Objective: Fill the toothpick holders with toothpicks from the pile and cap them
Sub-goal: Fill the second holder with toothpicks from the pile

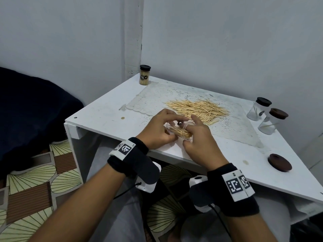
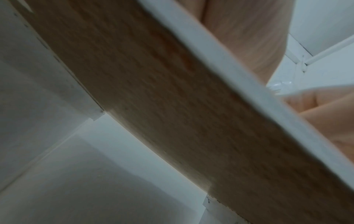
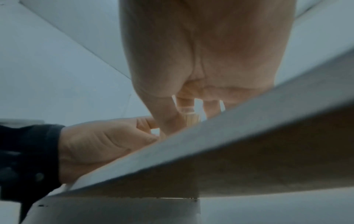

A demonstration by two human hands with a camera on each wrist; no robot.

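A clear toothpick holder (image 1: 180, 130) lies tilted on its side near the table's front edge, with a bundle of toothpicks (image 1: 181, 133) inside and no cap on it. My left hand (image 1: 172, 128) grips it from the left, fingers curled over the top and thumb below. My right hand (image 1: 189, 130) grips its right end, fingers over it and thumb underneath. In the right wrist view the right hand's fingers (image 3: 184, 103) close around the toothpick ends (image 3: 192, 119), with the left hand (image 3: 107, 136) beside them. The loose toothpick pile (image 1: 201, 108) lies just behind the hands.
A filled, black-capped holder (image 1: 144, 75) stands at the back corner. Two nearly empty capped holders (image 1: 258, 109) (image 1: 271, 121) stand at the right edge. A loose brown cap (image 1: 279, 162) lies at the front right. A lace mat (image 1: 157, 96) covers the white table (image 1: 104, 110).
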